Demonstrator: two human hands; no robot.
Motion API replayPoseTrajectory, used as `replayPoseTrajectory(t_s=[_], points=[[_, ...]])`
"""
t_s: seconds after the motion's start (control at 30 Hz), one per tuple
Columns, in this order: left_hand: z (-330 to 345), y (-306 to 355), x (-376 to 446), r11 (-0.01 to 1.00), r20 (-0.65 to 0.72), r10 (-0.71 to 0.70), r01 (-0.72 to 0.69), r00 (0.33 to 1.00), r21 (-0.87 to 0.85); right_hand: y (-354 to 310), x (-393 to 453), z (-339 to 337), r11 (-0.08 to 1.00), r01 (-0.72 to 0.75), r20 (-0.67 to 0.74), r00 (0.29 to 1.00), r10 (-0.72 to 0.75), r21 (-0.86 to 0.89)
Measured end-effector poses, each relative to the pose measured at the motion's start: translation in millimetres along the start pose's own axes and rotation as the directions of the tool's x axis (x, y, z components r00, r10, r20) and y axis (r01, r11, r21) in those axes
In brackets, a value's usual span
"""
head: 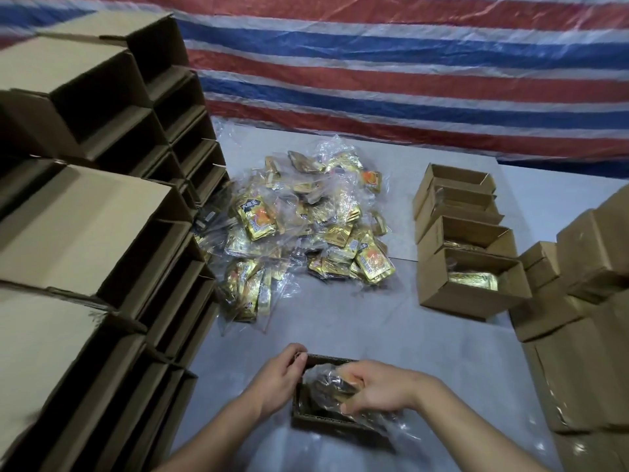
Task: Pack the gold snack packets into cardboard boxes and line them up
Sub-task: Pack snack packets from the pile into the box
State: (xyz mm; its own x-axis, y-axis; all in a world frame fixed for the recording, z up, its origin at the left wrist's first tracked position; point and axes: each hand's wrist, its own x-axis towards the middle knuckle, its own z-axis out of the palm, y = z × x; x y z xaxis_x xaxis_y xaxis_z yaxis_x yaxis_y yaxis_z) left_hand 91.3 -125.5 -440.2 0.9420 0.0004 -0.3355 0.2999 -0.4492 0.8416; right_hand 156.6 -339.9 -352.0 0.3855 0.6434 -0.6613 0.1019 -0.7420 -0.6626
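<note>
Near table edge: left hand (277, 379) grips open cardboard box (308, 419) rim; right hand (377, 390) grips bagged gold packets (332, 386) inside it. Packet pile (299, 229) mid-table; filled boxes (466, 243) rowed toward right edge.

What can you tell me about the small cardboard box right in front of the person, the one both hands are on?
The small cardboard box is brown corrugated card, open at the top, dark inside, standing on the grey table at the near edge. The left hand grips its far left corner, fingers curled over the rim. The right hand pushes a clear plastic bag of gold packets down into it; the plastic spills over the right side. It stands apart from the row of filled boxes to the right.
</note>
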Motion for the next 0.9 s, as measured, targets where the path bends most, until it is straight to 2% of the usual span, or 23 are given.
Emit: replayPoseTrajectory(t_s=[0.1, 0.2, 0.3, 0.4, 0.47, 0.53, 0.57, 0.6, 0.67, 0.7, 0.73, 0.77, 0.83, 0.9], points=[[2, -2, 0, 0.999, 0.01, 0.008, -0.008, 1.0, -0.032, -1, 12, 7, 0.978, -0.016, 0.075, 0.997, 0.032, -0.207], [5, -3, 0, 1.0, 0.015, 0.017, -0.017, 1.0, -0.026, 3, 24, 21, 0.926, 0.005, 0.072, 0.997, 0.024, -0.378], [8, -6, -3, 1.0, 0.021, 0.028, -0.028, 0.999, -0.015, 12, 38, 38, 0.856, 0.026, 0.036, 0.999, -0.008, -0.516], [11, -7, -6, 0.999, -0.007, 0.04, -0.04, 0.999, -0.013, 22, 56, 60, 0.715, -0.085, -0.071, 0.996, 0.05, -0.694], [13, -7, -8, 0.999, -0.034, 0.046, -0.047, 0.998, -0.022, 24, 64, 68, 0.675, -0.142, -0.135, 0.989, 0.063, -0.724], [12, -8, -7, 0.998, -0.048, 0.046, -0.047, 0.998, -0.03, 25, 67, 72, 0.691, -0.171, -0.172, 0.983, 0.069, -0.702], [11, -8, -6, 0.998, -0.047, 0.045, -0.047, 0.998, -0.031, 26, 66, 72, 0.744, -0.184, -0.191, 0.979, 0.076, -0.642], [10, -8, -6, 0.999, -0.042, 0.044, -0.046, 0.998, -0.028, 27, 64, 71, 0.823, -0.184, -0.205, 0.975, 0.085, -0.537], [8, -8, -4, 0.999, -0.027, 0.051, -0.051, 0.998, -0.016, 26, 52, 65, 0.969, -0.154, -0.185, 0.976, 0.118, -0.193], [8, -9, -4, 0.998, -0.018, 0.057, -0.057, 0.998, -0.004, 26, 44, 61, 0.989, -0.143, -0.16, 0.978, 0.134, -0.048], [9, -8, -4, 0.998, -0.011, 0.063, -0.063, 0.998, 0.006, 25, 37, 58, 0.992, -0.126, -0.152, 0.98, 0.127, 0.017], [10, -8, -4, 0.998, -0.01, 0.067, -0.067, 0.998, 0.011, 25, 32, 57, 0.996, -0.091, -0.176, 0.98, 0.09, 0.003], [12, -7, -4, 0.997, -0.028, 0.074, -0.073, 0.997, 0.005, 26, 28, 60, 0.991, -0.036, -0.28, 0.96, -0.003, -0.133], [13, -7, -3, 0.996, -0.05, 0.083, -0.082, 0.995, 0.019, 20, 29, 67, 0.976, -0.09, -0.295, 0.955, 0.029, -0.197]])
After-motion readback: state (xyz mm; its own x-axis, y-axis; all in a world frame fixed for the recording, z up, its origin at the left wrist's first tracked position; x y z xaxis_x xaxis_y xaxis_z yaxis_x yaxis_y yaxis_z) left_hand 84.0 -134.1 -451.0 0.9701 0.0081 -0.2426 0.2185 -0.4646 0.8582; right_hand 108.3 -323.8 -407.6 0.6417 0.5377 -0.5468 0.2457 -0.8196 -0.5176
